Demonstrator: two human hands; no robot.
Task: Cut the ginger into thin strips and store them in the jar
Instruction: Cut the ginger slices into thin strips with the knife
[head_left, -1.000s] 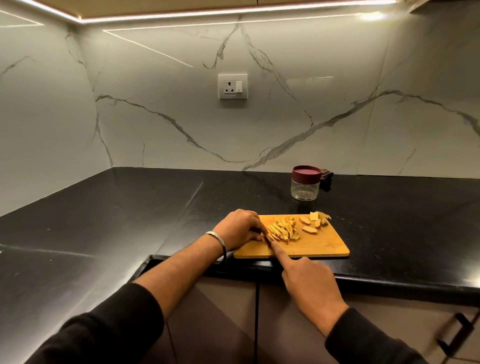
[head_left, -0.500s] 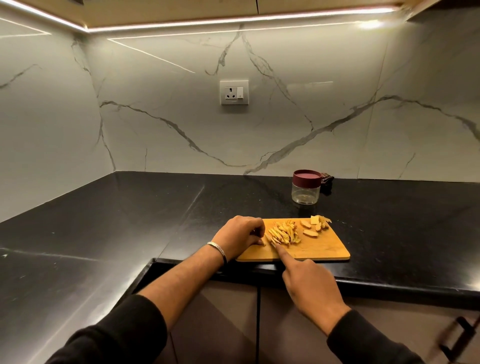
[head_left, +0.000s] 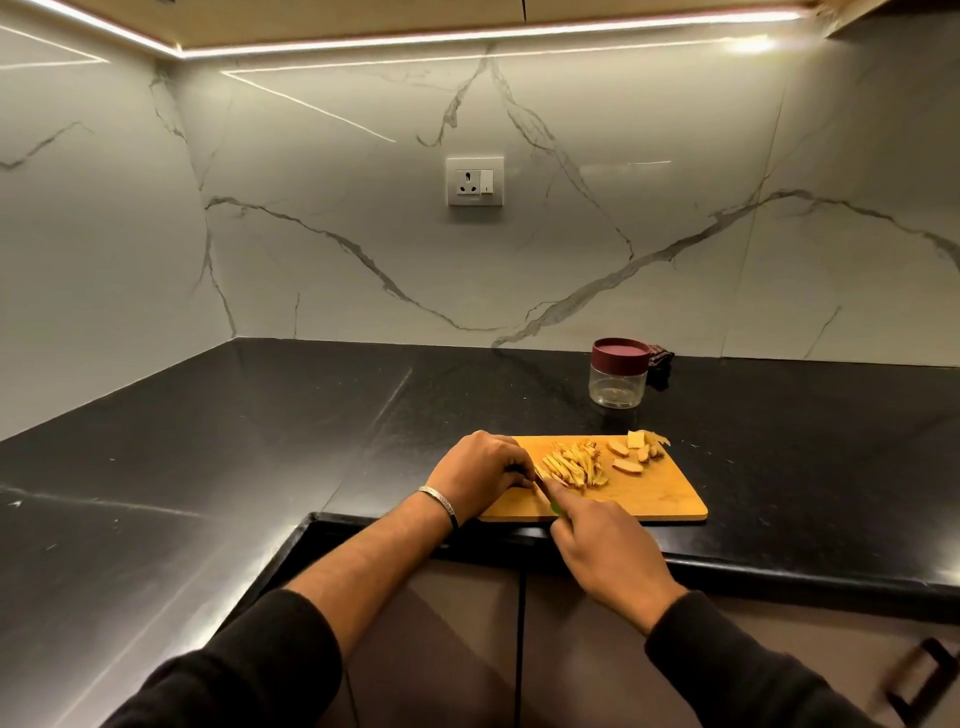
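Note:
A wooden cutting board (head_left: 654, 493) lies at the front edge of the black counter. On it is a pile of thin ginger strips (head_left: 574, 464), with a few ginger slices (head_left: 631, 457) to their right. My left hand (head_left: 480, 475) rests curled on the board's left end, fingertips pressing a small piece of ginger mostly hidden beneath them. My right hand (head_left: 602, 545) grips a knife (head_left: 546, 491) with a green handle, its blade lying just left of the strips. A clear jar (head_left: 618, 379) with a maroon lid stands closed behind the board.
A dark patterned object (head_left: 661, 361) lies behind the jar against the marble wall. A wall socket (head_left: 474, 182) sits above the counter. Below the counter edge are cabinet doors, with a dark handle (head_left: 919, 675) at the lower right.
The camera view has tilted slightly, shifting the scene down in the frame. Both hands stay at the board's left end; the knife blade has edged against the ginger under my left fingertips.

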